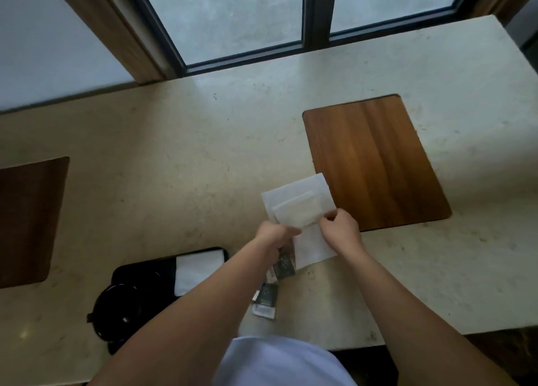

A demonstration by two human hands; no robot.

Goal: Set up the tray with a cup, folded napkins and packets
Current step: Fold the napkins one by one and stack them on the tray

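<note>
My left hand point(275, 234) and right hand point(340, 225) each pinch an edge of a white napkin point(300, 208), holding it partly folded over the counter point(174, 141) beside a wooden board point(375, 158). The packets point(273, 283) lie on the counter under my left wrist. Left of them, the black tray point(139, 272) holds a folded napkin point(198, 269) and a dark cup point(119, 307).

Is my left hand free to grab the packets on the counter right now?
Probably not yet. The left hand and right hand both pinch the white napkin. The packets lie uncovered just under the left wrist, reachable after letting go.
</note>
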